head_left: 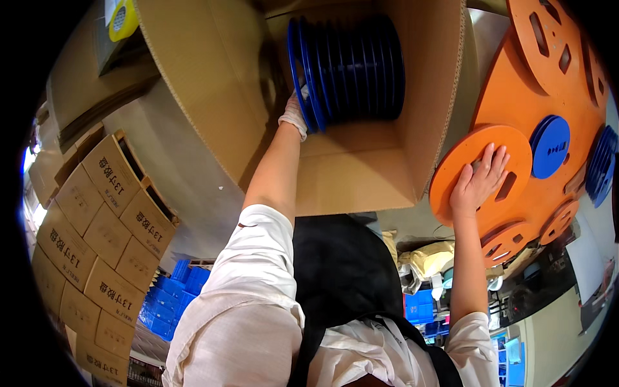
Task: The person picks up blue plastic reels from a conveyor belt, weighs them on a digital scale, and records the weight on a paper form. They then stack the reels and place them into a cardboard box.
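A row of blue plastic reels (354, 71) lies on its side inside an open cardboard box (361, 174). My left hand (295, 115), in a white glove, reaches into the box and grips the rim of the leftmost blue reel (298, 61); that reel leans slightly apart from the rest, and its flange hides part of my fingers. On the right, my bare right hand (480, 182) lies with stretched fingers on a round orange disc (451, 187) with slots cut in it. Just beyond that disc, a small blue disc (550, 147) sits on a large orange surface (496, 97).
More orange slotted discs (538, 32) and a stack of blue reels (601, 168) stand at the right. Stacked cartons (103, 226) rise at the left, near blue crates (169, 300). A yellow tape roll (124, 22) is at the upper left.
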`<state>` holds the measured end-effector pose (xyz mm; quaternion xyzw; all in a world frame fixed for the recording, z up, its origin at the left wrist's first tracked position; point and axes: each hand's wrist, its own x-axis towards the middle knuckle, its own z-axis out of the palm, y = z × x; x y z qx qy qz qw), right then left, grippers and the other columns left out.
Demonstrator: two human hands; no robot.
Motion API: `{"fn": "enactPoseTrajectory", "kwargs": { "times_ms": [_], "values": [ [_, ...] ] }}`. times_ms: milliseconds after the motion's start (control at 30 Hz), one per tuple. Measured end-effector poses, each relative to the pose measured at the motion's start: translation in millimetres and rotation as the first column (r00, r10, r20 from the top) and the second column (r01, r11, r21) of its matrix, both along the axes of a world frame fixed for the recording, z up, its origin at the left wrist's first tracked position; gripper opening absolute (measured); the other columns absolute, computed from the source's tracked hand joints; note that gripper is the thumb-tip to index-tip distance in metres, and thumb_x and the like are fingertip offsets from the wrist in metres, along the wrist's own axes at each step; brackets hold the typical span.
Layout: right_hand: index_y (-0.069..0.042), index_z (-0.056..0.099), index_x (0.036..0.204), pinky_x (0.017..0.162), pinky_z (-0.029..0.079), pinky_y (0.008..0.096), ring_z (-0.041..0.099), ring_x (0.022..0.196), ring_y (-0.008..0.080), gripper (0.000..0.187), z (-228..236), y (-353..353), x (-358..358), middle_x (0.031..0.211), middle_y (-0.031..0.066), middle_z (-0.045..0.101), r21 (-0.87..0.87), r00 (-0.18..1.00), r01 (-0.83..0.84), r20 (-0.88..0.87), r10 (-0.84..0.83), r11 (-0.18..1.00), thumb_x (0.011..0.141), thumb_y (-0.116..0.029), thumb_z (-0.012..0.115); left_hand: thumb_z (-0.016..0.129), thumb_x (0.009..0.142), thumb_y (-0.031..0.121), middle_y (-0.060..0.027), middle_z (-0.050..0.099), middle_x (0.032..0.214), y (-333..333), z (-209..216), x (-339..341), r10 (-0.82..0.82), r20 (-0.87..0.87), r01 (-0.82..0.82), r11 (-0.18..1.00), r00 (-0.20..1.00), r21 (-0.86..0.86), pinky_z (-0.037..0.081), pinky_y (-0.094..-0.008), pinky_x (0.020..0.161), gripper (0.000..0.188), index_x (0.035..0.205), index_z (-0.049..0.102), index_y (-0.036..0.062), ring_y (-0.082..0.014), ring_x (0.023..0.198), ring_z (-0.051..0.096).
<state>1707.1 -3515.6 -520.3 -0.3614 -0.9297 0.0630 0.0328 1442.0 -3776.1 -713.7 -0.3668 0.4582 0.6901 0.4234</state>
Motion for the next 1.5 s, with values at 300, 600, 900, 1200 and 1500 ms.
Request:
{"fn": "enactPoseTrajectory", "kwargs": {
  "times_ms": [300, 600, 900, 1200, 1500],
  "values": [
    [-0.01, 0.032, 0.142, 0.111, 0.009, 0.0483, 0.019, 0.139, 0.034, 0.054, 0, -1, -5, 0.149, 0.0152, 0.025, 0.011, 0.999, -0.013, 0.048, 0.012, 1.0, 0.094, -0.036, 0.032, 0.035, 0.084, 0.071, -0.0112, 0.054, 0.129, 15, -20, -10, -0.243, 0.016, 0.237, 0.924, 0.97, -0.301, 0.037, -0.0317, 0.099, 0.084, 0.127, 0.051, 0.0009, -0.0229, 0.117, 0.051],
    [-0.012, 0.029, 0.143, 0.111, 0.011, 0.0486, 0.019, 0.139, 0.0335, 0.055, -1, 0, -4, 0.149, 0.0146, 0.025, 0.048, 0.996, -0.05, 0.077, 0.046, 0.998, 0.094, -0.037, 0.029, 0.024, 0.083, 0.074, -0.015, 0.039, 0.142, 8, -26, -18, -0.21, 0.287, 0.322, 0.842, 0.935, -0.434, 0.025, -0.0345, 0.109, 0.093, 0.139, 0.035, 0.001, -0.0268, 0.133, 0.034],
    [-0.01, 0.029, 0.143, 0.111, 0.011, 0.0485, 0.018, 0.139, 0.0349, 0.055, 0, 1, -4, 0.149, 0.0164, 0.023, 0.042, 0.995, -0.057, 0.087, 0.053, 0.997, 0.093, -0.034, 0.031, 0.034, 0.084, 0.067, -0.0139, 0.043, 0.14, 1, -7, -20, -0.197, 0.141, 0.238, 0.883, 0.97, -0.404, 0.027, -0.0343, 0.107, 0.084, 0.137, 0.04, 0.0021, -0.026, 0.129, 0.039],
    [-0.01, 0.03, 0.142, 0.111, 0.01, 0.048, 0.018, 0.139, 0.0347, 0.057, 1, -2, -2, 0.149, 0.0158, 0.024, 0.024, 0.996, -0.049, 0.07, 0.047, 0.999, 0.092, -0.035, 0.034, 0.036, 0.091, 0.05, -0.0157, 0.042, 0.14, -13, 67, 13, -0.283, -0.087, 0.204, 0.843, 0.955, -0.497, 0.027, -0.0349, 0.108, 0.067, 0.135, 0.04, -0.0007, -0.0266, 0.13, 0.038],
    [-0.014, 0.032, 0.144, 0.112, 0.008, 0.048, 0.017, 0.14, 0.0314, 0.063, 0, 2, 9, 0.151, 0.012, 0.024, 0.06, 0.997, -0.014, 0.083, 0.009, 0.998, 0.085, -0.031, 0.047, 0.045, 0.092, 0.018, -0.0239, 0.047, 0.131, -27, 220, 122, -0.806, -0.49, 0.403, 0.591, 0.332, -0.699, 0.031, -0.0399, 0.105, 0.043, 0.129, 0.046, -0.0019, -0.0374, 0.124, 0.042]
  ]
}}
